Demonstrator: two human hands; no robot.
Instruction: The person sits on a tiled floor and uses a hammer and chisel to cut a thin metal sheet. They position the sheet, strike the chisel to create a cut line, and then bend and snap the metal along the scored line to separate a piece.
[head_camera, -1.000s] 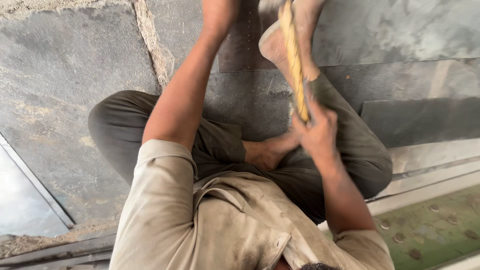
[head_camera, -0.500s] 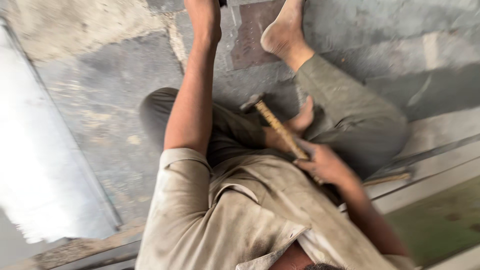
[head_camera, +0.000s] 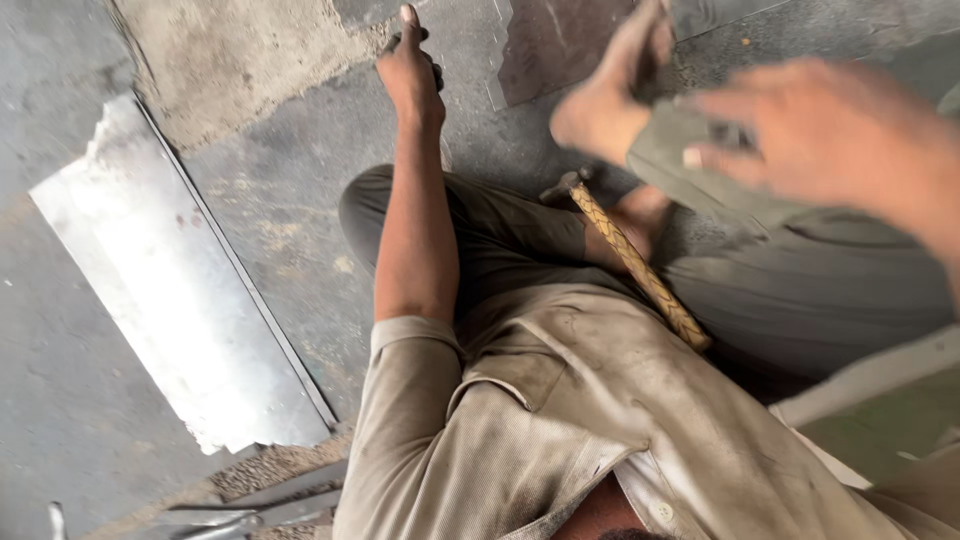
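My left hand (head_camera: 412, 72) reaches far out to the floor, closed around a small dark object (head_camera: 433, 72) beside a dark brown metal plate (head_camera: 555, 45). My right hand (head_camera: 820, 140) is blurred, raised at the right with fingers spread and nothing in it. A hammer with a yellow wrapped handle (head_camera: 635, 262) lies loose across my lap, its head toward my bare foot (head_camera: 600, 105). I sit on the floor in grey trousers and a soiled beige shirt.
A bright, shiny metal sheet (head_camera: 170, 290) lies on the grey concrete floor at the left. Thin metal strips (head_camera: 250, 508) lie at the bottom left. A green surface with a pale frame (head_camera: 885, 415) sits at the lower right.
My right hand has let go of the hammer and lifted up to the right. The hammer now rests on my lap. The view has swung, showing more of the shiny sheet.
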